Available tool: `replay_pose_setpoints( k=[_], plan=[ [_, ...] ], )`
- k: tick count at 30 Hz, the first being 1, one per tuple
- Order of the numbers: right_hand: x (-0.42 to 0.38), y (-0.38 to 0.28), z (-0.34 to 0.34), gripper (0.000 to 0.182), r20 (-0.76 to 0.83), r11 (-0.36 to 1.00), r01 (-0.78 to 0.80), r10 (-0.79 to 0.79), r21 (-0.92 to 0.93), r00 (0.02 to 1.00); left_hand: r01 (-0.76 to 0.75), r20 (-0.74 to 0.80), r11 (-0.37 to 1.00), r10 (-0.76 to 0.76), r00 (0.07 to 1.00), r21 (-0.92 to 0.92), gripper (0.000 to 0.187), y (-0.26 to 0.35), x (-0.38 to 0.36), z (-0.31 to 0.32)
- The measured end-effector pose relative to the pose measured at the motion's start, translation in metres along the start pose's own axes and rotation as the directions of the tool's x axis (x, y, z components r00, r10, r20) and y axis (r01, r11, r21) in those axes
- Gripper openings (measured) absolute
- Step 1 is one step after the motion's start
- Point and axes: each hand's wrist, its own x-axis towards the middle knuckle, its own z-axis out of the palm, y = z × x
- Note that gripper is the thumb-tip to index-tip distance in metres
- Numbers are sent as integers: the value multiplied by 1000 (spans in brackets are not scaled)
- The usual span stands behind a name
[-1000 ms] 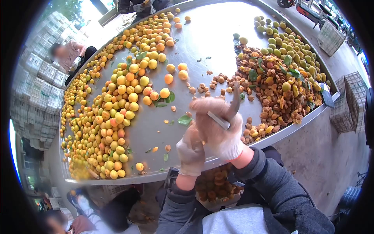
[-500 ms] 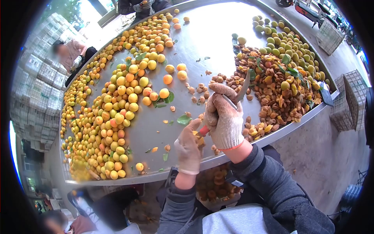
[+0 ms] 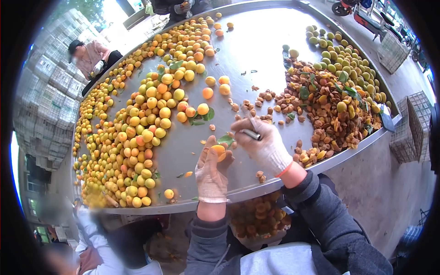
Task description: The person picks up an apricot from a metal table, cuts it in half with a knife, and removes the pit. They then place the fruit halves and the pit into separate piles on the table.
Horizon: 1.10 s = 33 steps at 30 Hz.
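Note:
My left hand [image 3: 211, 176], in a pale work glove, pinches a cut-looking orange apricot [image 3: 220, 152] between thumb and fingers, over the near part of the metal table. Just right of it and slightly higher, my gloved right hand [image 3: 263, 145] is closed around a knife [image 3: 250, 134]. A silvery end of the knife shows at the fist, while the rest is blurred or hidden by the fingers. A green leaf [image 3: 225, 140] lies on the table between both hands. Several brown apricot pits [image 3: 265, 97] are scattered beyond my right hand.
Whole apricots [image 3: 142, 137] cover the left of the metal table [image 3: 256, 50]. At right lie a heap of pits and apricot pieces [image 3: 332, 107] and greener fruit [image 3: 348, 64]. Fruit fills a container [image 3: 259, 215] below the near edge. Crates [image 3: 408, 128] stand right; a person [image 3: 91, 59] sits left.
My right hand has come left and turned, so the knife's blade no longer points up and away. My left hand has shifted slightly left, and the orange apricot in it now shows clearly.

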Motion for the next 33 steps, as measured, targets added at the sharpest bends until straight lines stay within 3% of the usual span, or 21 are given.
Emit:
replay_pose_setpoints(
  k=[2,3,4,6,11,14,16,17,18,20,21,23,24,26,27,29,30,32,33],
  plan=[
    [-7,1,6,15,204,988,-87,112,-128,973,-15,-16,1000,15,1000,0,35,1,-3,2],
    [-7,11,10,18,258,968,58,7,-243,966,-35,-10,999,35,999,-6,36,2,-6,5],
    [-10,13,12,18,263,968,61,5,-243,965,-56,-5,998,56,998,-11,37,2,-7,6],
    [-13,9,20,21,242,784,247,-127,-569,962,-112,-8,994,112,994,18,38,-6,-7,6],
    [-14,5,22,17,234,678,259,-131,-688,963,-147,-86,988,152,985,55,37,-8,-11,11],
    [-9,6,11,10,189,902,214,-152,-375,970,-155,-65,987,152,986,-45,33,4,-13,3],
    [-5,-11,1,12,89,968,-21,44,-251,995,-118,79,993,120,990,-23,31,17,-20,-2],
    [-2,-13,-4,12,97,967,-22,48,-255,994,-90,141,987,71,987,133,29,19,-27,-8],
    [0,-13,-10,13,98,966,-26,53,-259,994,-105,134,985,86,987,139,29,17,-39,-10],
    [-1,-11,-13,13,137,957,27,13,-288,991,-108,360,896,-60,931,430,27,9,-71,-6],
    [-3,-11,-13,14,167,951,-2,57,-308,984,-115,354,892,-53,934,438,27,7,-83,-3],
    [-5,-7,-12,14,233,946,-26,106,-323,967,-301,546,683,-170,820,665,30,7,-100,2],
    [-6,-6,-12,14,237,948,-22,102,-318,966,-304,544,680,-166,822,667,30,11,-100,2],
    [-7,-5,-14,16,286,970,-35,105,-241,952,-473,495,254,-26,869,844,35,27,-96,-5],
    [-6,-12,-19,16,279,971,-31,98,-237,955,-341,363,432,33,931,835,38,30,-89,-15],
    [1,-31,-33,26,105,953,-264,250,149,962,-260,233,545,121,965,797,40,37,-62,-35],
    [6,-22,-41,26,93,856,-185,160,482,983,-212,169,469,133,977,857,41,48,-49,-34],
    [10,-10,-41,24,137,537,-330,367,776,920,-185,126,235,244,962,954,41,69,-11,-36],
    [6,2,-37,23,158,597,-432,455,676,876,-195,162,74,326,931,978,41,77,8,-32]
  ],
)
